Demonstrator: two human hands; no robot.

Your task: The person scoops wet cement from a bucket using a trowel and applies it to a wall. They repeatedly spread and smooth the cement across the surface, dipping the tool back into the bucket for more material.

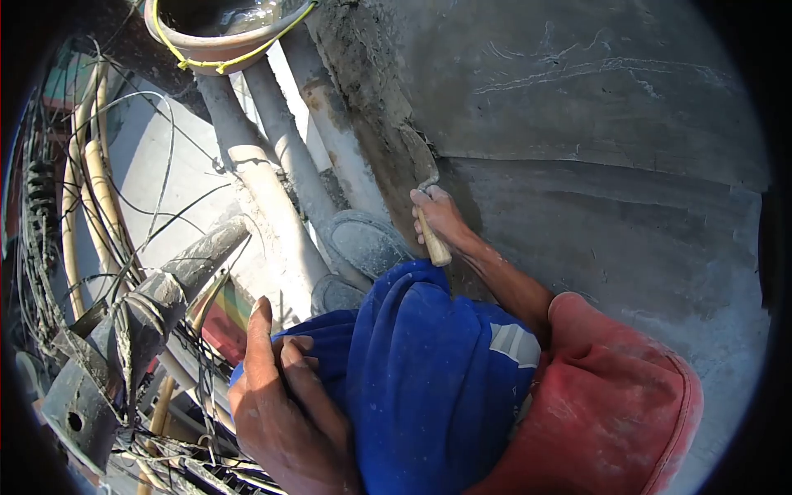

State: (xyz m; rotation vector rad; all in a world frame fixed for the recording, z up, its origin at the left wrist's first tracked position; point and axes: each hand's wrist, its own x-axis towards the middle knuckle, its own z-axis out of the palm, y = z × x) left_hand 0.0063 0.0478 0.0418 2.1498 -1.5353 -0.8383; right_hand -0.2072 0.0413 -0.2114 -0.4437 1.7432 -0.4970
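My right hand (pixel 437 216) is wrapped round the wooden handle of a trowel (pixel 433 241). The trowel's metal neck points up toward the rough edge of wet mortar (pixel 396 140) beside the grey plastered wall (pixel 544 107); its blade cannot be made out. Near the bottom, my left hand (pixel 285 392) is raised in front of the blue clothing over my legs, with its fingers apart and nothing in them.
A bucket (pixel 223 45) with a yellow cord stands at the top left. Pale pipes or poles (pixel 268 190) run below it, near my shoes (pixel 367 239). Tangled black cables (pixel 41 206) and a metal pole (pixel 157 305) fill the left side.
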